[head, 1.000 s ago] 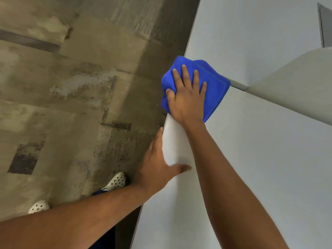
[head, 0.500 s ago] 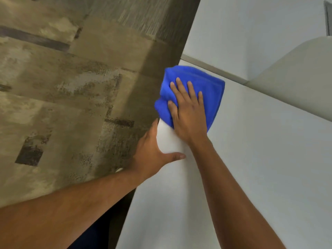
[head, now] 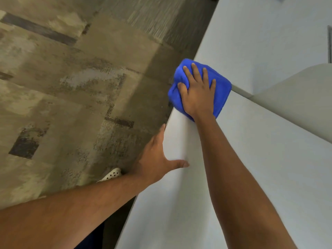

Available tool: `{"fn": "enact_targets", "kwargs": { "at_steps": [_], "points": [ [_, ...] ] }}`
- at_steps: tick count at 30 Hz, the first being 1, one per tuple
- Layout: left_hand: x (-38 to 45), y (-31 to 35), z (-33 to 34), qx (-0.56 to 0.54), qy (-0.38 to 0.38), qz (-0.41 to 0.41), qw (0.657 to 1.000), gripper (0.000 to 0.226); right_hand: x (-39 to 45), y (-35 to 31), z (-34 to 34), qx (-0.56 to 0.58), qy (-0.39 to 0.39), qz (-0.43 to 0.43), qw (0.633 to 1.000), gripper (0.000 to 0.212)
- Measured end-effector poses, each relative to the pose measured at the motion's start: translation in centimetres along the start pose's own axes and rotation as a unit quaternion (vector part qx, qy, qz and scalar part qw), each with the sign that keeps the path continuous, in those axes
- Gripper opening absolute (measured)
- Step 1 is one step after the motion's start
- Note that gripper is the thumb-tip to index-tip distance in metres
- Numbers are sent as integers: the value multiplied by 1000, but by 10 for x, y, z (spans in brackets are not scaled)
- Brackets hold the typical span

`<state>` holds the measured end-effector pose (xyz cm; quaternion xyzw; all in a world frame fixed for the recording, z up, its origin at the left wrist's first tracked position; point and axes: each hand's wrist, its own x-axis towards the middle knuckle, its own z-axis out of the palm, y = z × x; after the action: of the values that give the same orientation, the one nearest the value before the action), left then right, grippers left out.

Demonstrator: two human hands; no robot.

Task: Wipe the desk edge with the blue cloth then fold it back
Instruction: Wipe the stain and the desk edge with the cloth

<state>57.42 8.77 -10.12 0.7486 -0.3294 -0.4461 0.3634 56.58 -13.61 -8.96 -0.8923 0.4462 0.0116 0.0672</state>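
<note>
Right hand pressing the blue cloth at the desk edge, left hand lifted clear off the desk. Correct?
Not quite. The left hand is not lifted clear: it grips the desk edge, thumb on top and the fingers curled over the side. The rest holds: the right hand presses the blue cloth flat at the desk edge. The head view shows it.
</note>
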Motion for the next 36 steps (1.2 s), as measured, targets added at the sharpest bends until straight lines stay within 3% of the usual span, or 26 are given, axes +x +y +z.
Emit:
{"fn": "enact_targets", "kwargs": {
  "at_steps": [4, 6, 10, 13, 17, 21, 24, 29, 33, 36],
  "points": [
    [-1, -4, 0, -8, 15, 1, 1000, 140, -7, 21, -2, 75, 7, -81, 994, 52],
    [-2, -7, 0, -10, 17, 2, 1000, 140, -13, 51, -5, 107, 15, -74, 991, 51],
    [-1, -8, 0, -15, 12, 0, 1000, 138, -24, 87, -12, 127, 68, 114, 983, 55],
    [-1, -6, -1, -7, 13, -4, 1000, 138, -33, 52, -3, 88, 73, 188, 976, 61],
    [-3, 0, -4, -22, 7, 16, 1000, 133, -97, 17, 15, 35, 41, 66, 996, 65],
    [-14, -10, -10, -48, -13, 13, 999, 117, -155, 49, 13, 71, -8, -23, 997, 59],
    [-20, -17, -9, -75, -25, 1, 997, 119, -133, 70, 4, 70, -5, 6, 998, 59],
    [-21, -18, -9, -60, -42, 6, 997, 130, -40, 43, 0, 48, 34, 143, 988, 66],
    [-21, -12, -12, -52, -56, 4, 997, 128, 5, -2, 4, 33, 29, 146, 988, 69],
    [-21, -15, -12, -43, -51, 4, 998, 128, -12, -19, 9, 25, 27, 124, 992, 67]
  ]
}}
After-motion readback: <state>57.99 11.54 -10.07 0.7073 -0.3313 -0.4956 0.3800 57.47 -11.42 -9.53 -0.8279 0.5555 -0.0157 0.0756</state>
